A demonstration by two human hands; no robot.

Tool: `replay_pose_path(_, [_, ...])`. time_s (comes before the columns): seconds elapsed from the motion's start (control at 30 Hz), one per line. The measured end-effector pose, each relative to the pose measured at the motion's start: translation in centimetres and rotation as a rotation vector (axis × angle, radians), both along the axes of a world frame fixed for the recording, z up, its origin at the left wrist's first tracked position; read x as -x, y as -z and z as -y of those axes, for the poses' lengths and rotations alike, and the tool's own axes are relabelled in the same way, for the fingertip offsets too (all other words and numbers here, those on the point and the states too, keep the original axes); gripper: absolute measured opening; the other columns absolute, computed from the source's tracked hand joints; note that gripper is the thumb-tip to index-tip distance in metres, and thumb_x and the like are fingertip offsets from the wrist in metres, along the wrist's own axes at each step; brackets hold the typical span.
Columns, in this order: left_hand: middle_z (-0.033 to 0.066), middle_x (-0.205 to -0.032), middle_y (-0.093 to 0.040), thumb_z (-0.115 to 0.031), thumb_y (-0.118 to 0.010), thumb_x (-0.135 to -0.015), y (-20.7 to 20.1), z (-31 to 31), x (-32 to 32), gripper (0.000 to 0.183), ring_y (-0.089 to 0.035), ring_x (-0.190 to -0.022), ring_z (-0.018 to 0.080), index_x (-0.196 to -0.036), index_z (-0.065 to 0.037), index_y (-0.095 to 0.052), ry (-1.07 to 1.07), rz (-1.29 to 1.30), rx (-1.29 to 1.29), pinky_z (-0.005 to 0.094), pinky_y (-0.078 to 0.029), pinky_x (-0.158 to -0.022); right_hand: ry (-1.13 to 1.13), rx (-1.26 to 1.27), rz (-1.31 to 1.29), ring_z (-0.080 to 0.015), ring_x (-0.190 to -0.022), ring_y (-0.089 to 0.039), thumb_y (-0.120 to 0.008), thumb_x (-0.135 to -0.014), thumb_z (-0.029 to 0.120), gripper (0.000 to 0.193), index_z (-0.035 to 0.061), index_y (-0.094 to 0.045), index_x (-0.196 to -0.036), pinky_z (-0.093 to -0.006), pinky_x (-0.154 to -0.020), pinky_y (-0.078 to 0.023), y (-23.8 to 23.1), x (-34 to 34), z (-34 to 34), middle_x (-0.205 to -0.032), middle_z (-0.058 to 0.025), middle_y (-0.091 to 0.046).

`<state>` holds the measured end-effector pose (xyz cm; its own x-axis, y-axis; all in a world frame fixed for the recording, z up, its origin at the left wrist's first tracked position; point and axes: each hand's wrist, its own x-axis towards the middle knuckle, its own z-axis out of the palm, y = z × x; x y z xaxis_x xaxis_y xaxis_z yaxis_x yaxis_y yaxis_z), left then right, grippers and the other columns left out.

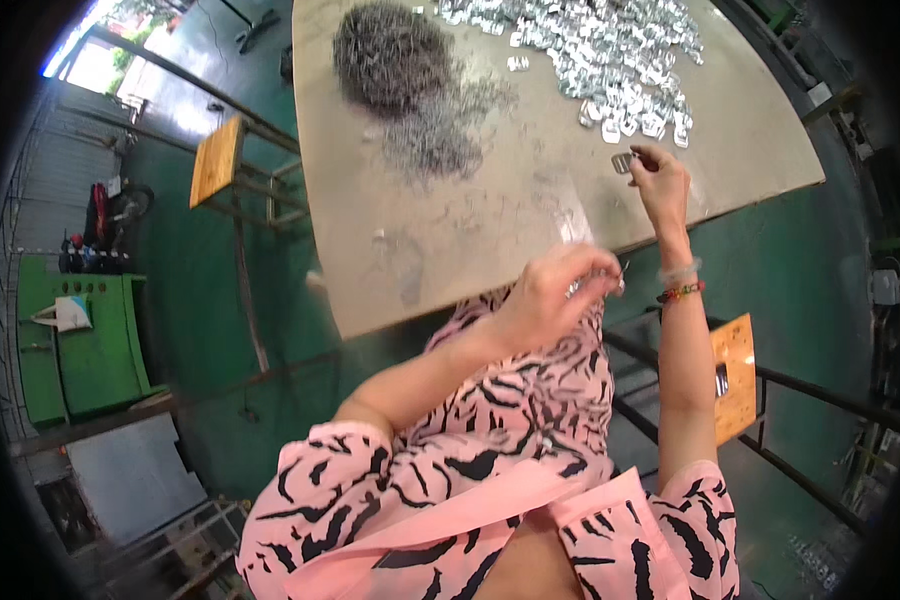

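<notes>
My right hand [662,188] is raised over the table's near right part, its fingertips pinching a small flat metal buckle [622,163]. Just beyond it lies a spread pile of shiny silver buckles [610,65]. Closer to my body, at the table's near edge, my left hand [560,295] is curled closed around small shiny metal pieces [573,288]. Something thin sticks out by its fingertips, too small to name. Farther left on the table rises a dark heap of thin metal pins [390,58], with loose ones scattered in front of it.
The brown tabletop [355,250] ends just in front of my lap. A wooden stool [217,163] stands on the left, and another wooden seat [732,375] with a dark object on it is at my right. A green workbench [80,340] holds a white bag farther left.
</notes>
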<state>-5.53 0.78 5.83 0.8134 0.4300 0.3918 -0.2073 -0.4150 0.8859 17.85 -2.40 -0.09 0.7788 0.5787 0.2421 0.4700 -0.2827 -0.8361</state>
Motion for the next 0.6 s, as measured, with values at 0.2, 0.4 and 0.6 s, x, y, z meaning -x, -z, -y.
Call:
replay_pose_path(0.2, [0.0089,-0.082,-0.064,0.000,-0.062,-0.081,-0.1,0.3,1.1,0.011,-0.063,-0.076,0.0180,-0.092,0.000,-0.059,-0.006,0.051,-0.015,0.0277,-0.048,-0.068,-0.192,0.187,-0.174,-0.0139,-0.055,-0.062,-0.063,-0.073,0.007,0.021,-0.0032,-0.066,-0.091,-0.0274,-0.053,-0.049,1.5,0.4,0.3,-0.071,-0.0140,-0.066])
replay_pose_path(0.4, [0.0088,-0.082,-0.064,-0.001,-0.062,-0.080,-0.9,0.1,2.4,0.010,-0.062,-0.073,0.0187,-0.090,-0.001,-0.059,-0.026,0.089,-0.033,0.0278,-0.048,-0.067,-0.412,0.254,0.390,-0.0324,-0.069,-0.063,-0.065,-0.068,0.005,0.016,-0.0023,-0.064,-0.082,-0.0360,-0.063,-0.049,1.2,2.3,-1.0,-0.073,-0.0175,-0.064])
replay_pose_path(0.6, [0.0073,-0.079,-0.061,-0.002,-0.062,-0.080,-1.0,0.7,2.3,0.007,-0.060,-0.074,0.0213,-0.086,-0.003,-0.059,0.031,0.142,0.005,0.0320,-0.046,-0.066,-0.581,0.507,0.103,-0.0260,-0.071,-0.064,-0.063,-0.073,0.004,0.014,-0.0038,-0.064,-0.085,-0.0324,-0.063,-0.049,0.8,0.8,-0.2,-0.070,-0.0161,-0.062])
